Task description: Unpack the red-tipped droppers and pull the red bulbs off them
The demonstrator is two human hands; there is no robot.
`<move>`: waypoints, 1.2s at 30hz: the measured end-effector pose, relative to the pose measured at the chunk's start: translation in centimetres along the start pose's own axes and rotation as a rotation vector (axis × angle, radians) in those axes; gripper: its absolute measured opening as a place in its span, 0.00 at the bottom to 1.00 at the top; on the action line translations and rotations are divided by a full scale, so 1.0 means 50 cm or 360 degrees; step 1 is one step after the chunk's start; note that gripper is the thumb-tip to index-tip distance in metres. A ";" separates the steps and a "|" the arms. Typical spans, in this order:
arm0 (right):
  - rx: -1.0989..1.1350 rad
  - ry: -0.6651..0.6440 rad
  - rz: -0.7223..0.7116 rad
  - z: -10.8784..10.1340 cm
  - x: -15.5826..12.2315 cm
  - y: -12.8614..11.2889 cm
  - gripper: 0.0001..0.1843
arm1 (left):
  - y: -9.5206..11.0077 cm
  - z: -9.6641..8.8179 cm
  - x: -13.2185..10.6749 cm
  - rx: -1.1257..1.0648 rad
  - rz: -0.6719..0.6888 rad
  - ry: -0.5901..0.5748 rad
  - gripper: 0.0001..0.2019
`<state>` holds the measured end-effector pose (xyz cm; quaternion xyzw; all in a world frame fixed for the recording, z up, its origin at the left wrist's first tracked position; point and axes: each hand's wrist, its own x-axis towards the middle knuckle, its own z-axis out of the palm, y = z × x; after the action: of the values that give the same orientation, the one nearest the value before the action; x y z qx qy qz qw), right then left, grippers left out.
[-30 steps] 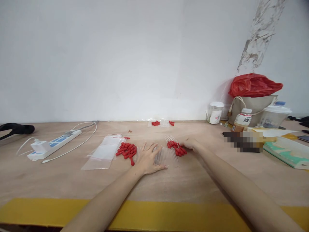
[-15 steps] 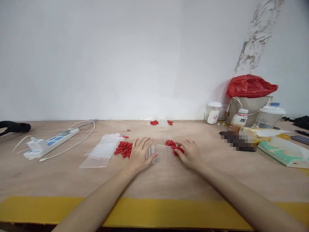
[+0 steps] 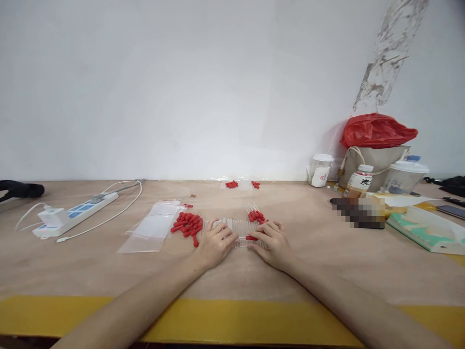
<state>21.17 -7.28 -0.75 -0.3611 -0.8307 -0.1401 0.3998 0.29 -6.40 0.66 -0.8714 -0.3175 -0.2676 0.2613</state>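
My left hand [image 3: 215, 243] and my right hand [image 3: 272, 242] rest side by side on the wooden table, fingers curled over a row of clear glass tubes [image 3: 238, 226]. Between the two hands lies one red rubber cap [image 3: 251, 238], pinched by my right fingertips. My left fingertips press on a clear tube at the near edge of the row. A heap of red caps [image 3: 188, 224] lies just left of my left hand. A smaller cluster of tubes fitted with red caps [image 3: 256, 215] sits just beyond my right hand.
Clear plastic bags [image 3: 152, 228] lie left of the caps. A white power strip [image 3: 72, 214] with cables sits far left. More red caps [image 3: 232, 184] lie by the wall. Cups, a bottle [image 3: 359, 181], a bag with red plastic [image 3: 376, 131] and a book [image 3: 428, 228] crowd the right.
My right hand has drawn back from the capped tubes toward me, carrying a red cap. My left hand has curled and slid to the near edge of the tube row.
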 end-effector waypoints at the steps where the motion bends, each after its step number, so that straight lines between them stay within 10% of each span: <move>1: -0.0020 0.0011 -0.0013 0.002 0.000 0.000 0.08 | 0.001 -0.001 -0.001 0.0003 -0.0013 0.0013 0.09; 16: -0.0021 0.0024 -0.0171 -0.010 -0.007 0.007 0.09 | -0.011 -0.008 -0.018 -0.0082 -0.0013 0.0147 0.08; 24: 0.0455 0.0401 0.0716 -0.022 -0.014 0.121 0.13 | -0.040 0.016 -0.039 -0.0119 -0.0335 0.0117 0.11; 36: 0.0813 0.0218 0.1385 0.040 -0.024 0.184 0.17 | -0.020 0.049 0.001 -0.0360 -0.0286 0.0148 0.14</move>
<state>27.11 -0.38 -3.44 -0.5544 -0.5830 0.2236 0.5502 0.38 -4.17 -0.79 -0.8499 -0.3497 -0.3641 0.1509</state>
